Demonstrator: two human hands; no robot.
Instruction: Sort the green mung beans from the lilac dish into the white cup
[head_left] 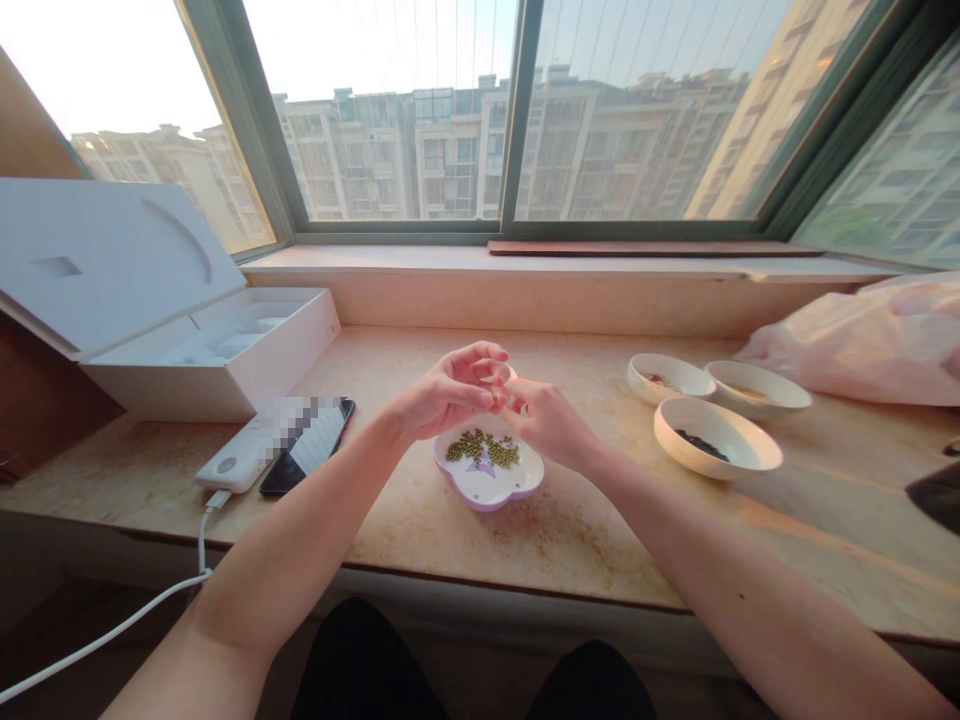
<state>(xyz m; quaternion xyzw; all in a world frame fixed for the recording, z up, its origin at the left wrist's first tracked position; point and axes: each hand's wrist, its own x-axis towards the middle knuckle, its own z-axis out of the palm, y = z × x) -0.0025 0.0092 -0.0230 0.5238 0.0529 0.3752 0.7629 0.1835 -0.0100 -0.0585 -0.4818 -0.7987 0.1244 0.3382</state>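
Beans (504,454), small and green, lie in two loose clusters in the dish (484,492), with a bare stretch of its floor nearest to us. We judge the work to be partway through: our hands are busy together, while plenty of beans sit in the dish. To the right, dark pieces (701,444) lie in the front bowl (741,450), and each of the two bowls behind it holds a little of something too small to name. How much is left, we cannot tell.

The beans are just below our hands and slightly nearer to us. Our left hand (454,392) is half open, its fingers loosely curved and its thumb reaching toward our right hand (546,420), which is more closed, with fingertips drawn together. Their fingertips meet above the far side of the dish; whether either pinches something small, we cannot tell.
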